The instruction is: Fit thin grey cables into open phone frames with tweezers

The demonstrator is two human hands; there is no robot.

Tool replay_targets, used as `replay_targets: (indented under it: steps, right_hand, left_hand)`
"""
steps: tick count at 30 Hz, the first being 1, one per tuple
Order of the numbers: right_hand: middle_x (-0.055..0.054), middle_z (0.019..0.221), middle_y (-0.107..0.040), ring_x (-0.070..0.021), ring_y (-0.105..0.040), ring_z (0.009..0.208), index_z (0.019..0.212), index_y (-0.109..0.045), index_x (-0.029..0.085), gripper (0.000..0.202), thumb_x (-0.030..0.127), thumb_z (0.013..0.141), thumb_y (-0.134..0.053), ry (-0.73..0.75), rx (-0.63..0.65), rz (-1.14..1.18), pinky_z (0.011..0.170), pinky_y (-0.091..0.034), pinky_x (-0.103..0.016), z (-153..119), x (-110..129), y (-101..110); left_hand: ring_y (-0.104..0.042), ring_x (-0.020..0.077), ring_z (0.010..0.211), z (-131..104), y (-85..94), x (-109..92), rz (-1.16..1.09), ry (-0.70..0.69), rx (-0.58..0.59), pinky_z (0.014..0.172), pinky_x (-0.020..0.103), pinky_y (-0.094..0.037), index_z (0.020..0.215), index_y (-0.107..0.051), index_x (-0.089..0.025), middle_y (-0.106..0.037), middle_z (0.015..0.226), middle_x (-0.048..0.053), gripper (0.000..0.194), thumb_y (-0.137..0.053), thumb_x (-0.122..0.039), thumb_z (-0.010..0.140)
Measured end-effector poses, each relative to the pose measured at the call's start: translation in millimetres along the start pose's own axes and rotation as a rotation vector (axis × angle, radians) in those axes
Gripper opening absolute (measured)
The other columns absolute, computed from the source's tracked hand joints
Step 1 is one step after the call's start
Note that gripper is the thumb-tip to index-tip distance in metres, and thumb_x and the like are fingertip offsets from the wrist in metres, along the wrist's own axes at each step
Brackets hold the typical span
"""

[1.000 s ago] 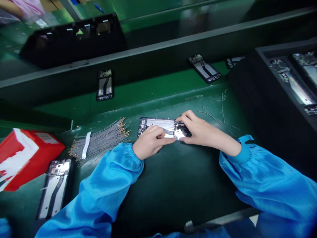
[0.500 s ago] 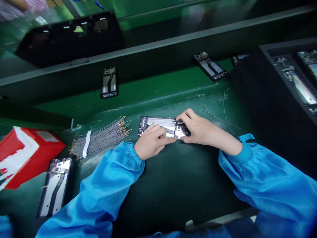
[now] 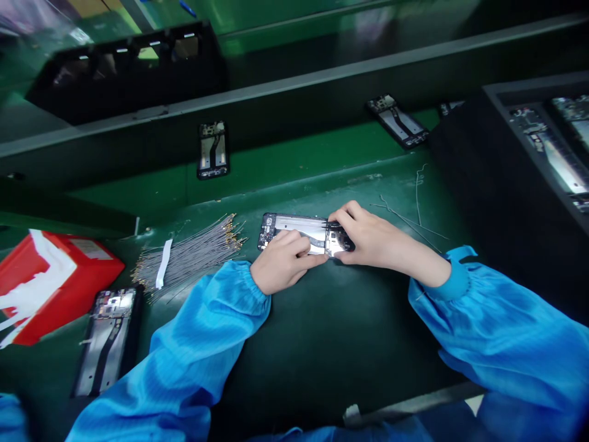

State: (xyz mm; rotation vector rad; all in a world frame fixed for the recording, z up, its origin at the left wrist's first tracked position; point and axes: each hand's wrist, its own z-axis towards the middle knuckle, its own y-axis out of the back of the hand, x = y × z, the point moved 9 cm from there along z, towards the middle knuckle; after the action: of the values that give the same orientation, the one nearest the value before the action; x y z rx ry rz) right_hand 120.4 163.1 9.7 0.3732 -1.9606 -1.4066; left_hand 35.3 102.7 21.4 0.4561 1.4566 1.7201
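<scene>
An opened phone body (image 3: 299, 227) lies sideways on the green bench, its inside facing up. My left hand (image 3: 283, 261) rests over its lower left part, fingers curled, with the index finger stretched to the phone's near edge. My right hand (image 3: 361, 236) holds dark tweezers (image 3: 332, 224) over the phone's right end, with the thumb at the near edge. The fingers hide part of the circuit board. Left of the phone lies a bundle of thin grey cables (image 3: 196, 258) with a white strip across it.
Further opened phones lie at the back left (image 3: 213, 150), back right (image 3: 398, 121) and near left (image 3: 105, 344). A red box (image 3: 87, 276) stands at the left, a black tray (image 3: 488, 184) at the right. Loose wires (image 3: 407, 219) lie beyond my right wrist.
The surroundings have shifted slightly in view, the back phones appearing a little further right. Both hands keep almost the same pose on the phone.
</scene>
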Motion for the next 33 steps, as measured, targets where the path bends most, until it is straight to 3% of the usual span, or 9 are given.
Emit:
replay_targets:
  steps: [5,10,23,29,33]
  right_hand:
    - [-0.007,0.098,-0.043,-0.0190,-0.050,0.075,0.107,-0.044,0.020,0.048,0.041,0.067,-0.061,0.022,-0.016,-0.032,0.064,-0.043,-0.032,1.7,4.0,2.6]
    - [-0.008,0.092,-0.045,-0.0222,-0.049,0.080,0.100,-0.047,0.017,0.046,0.043,0.066,-0.063,0.022,-0.080,-0.158,0.068,-0.042,-0.033,8.9,11.0,6.0]
    - [-0.006,0.091,-0.042,-0.0199,-0.049,0.078,0.099,-0.043,0.018,0.049,0.043,0.063,-0.066,-0.006,0.089,-0.128,0.063,-0.041,-0.029,22.1,5.1,-1.3]
    - [-0.005,0.093,-0.043,-0.0185,-0.049,0.075,0.100,-0.043,0.019,0.050,0.044,0.063,-0.066,-0.027,0.098,-0.135,0.060,-0.040,-0.028,22.7,4.2,-0.4]
    - [-0.007,0.093,-0.044,-0.0223,-0.050,0.078,0.099,-0.044,0.019,0.049,0.043,0.062,-0.064,-0.053,0.109,-0.224,0.060,-0.039,-0.031,22.5,10.9,-0.4]
  left_hand:
    - [-0.037,0.0145,0.066,-0.8,1.5,-2.5,0.022,-0.037,-0.023,0.063,0.027,-0.035,0.104,-0.060,-0.024,-0.046,0.070,0.002,0.028,-0.039,-0.019,0.086]
    - [-0.044,0.0151,0.071,-1.8,3.9,6.1,-0.130,0.028,-0.050,0.069,0.029,-0.039,0.097,-0.063,-0.016,-0.051,0.073,0.004,0.030,-0.038,-0.011,0.080]
    - [-0.049,0.0123,0.068,0.0,6.5,11.8,-0.330,0.100,-0.093,0.071,0.028,-0.037,0.085,-0.065,-0.017,-0.054,0.069,0.002,0.029,-0.039,-0.012,0.076]
    - [-0.050,0.0120,0.067,0.0,7.5,11.6,-0.355,0.104,-0.113,0.071,0.027,-0.037,0.085,-0.065,-0.018,-0.055,0.067,0.001,0.028,-0.040,-0.011,0.075]
    - [-0.048,0.0128,0.068,0.1,8.2,9.4,-0.331,0.082,-0.107,0.070,0.028,-0.037,0.085,-0.065,-0.018,-0.054,0.067,0.001,0.027,-0.041,-0.011,0.075]
